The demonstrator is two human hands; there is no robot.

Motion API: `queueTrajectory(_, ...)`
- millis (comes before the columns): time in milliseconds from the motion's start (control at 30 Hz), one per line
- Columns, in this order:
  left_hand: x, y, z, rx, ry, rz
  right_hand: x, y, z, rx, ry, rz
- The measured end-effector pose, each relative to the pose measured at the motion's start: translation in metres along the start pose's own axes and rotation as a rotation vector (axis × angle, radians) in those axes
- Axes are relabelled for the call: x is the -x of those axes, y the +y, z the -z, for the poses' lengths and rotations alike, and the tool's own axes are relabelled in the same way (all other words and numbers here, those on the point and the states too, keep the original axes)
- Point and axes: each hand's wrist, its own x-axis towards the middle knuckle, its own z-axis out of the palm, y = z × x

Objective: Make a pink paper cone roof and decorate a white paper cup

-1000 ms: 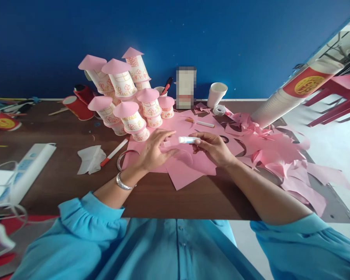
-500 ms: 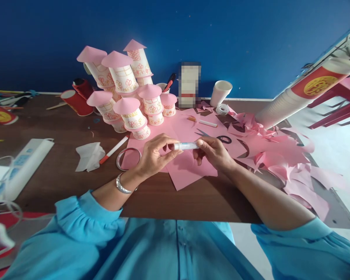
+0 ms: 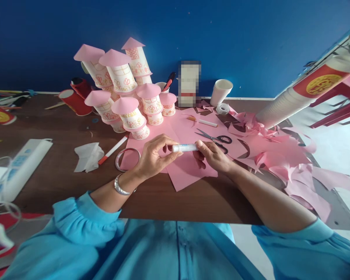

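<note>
A small glue tube [image 3: 185,147], whitish and translucent with faint blue print, lies level between my two hands above pink paper [image 3: 189,171]. My left hand [image 3: 157,153] pinches its left end between thumb and fingers. At the other end, my right hand [image 3: 214,153] grips it with the thumb on top and the lower fingers curled beneath. Right behind my right hand are scissors [image 3: 211,136] with black handles, their blades spread. Paper-cup towers [image 3: 131,116] with pink cone roofs and drawn flowers stand beyond my left hand.
Pink paper scraps [image 3: 282,155] cover the right side, near a long stack of cups [image 3: 291,97]. A tape roll [image 3: 127,159], a marker [image 3: 113,149] and a crumpled tissue [image 3: 89,156] lie left. Behind are a white cup [image 3: 221,92] and a small tape roll [image 3: 222,108].
The right fingers have shifted slightly around the tube's end, and more of the scissors shows. The tube stays in both hands at almost the same spot.
</note>
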Motion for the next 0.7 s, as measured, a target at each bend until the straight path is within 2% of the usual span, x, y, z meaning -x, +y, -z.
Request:
queueTrajectory(200, 0.0021, -0.0009, -0.0016, -0.037, 0.012, 0.015, -0.0024, 0.0014, -0.0001, -0.034, 0.048, 0.117)
queueTrajectory(367, 0.0057, -0.0024, -0.0009, -0.025, -0.024, 0.028, -0.0012, 0.0018, -0.0025, -0.124, -0.007, 0.002)
queueTrajectory(467, 0.0073, -0.0035, -0.0018, -0.026, -0.011, 0.03, -0.0017, 0.0022, -0.0045, -0.21, 0.007, 0.018)
queueTrajectory(600, 0.0081, -0.006, -0.0043, -0.001, -0.029, 0.095, -0.0031, 0.0, -0.0075, -0.38, 0.116, 0.076)
queueTrajectory(700, 0.0089, -0.0081, -0.0049, -0.017, -0.105, 0.167, -0.0014, -0.0056, -0.0064, -0.389, 0.308, 0.152)
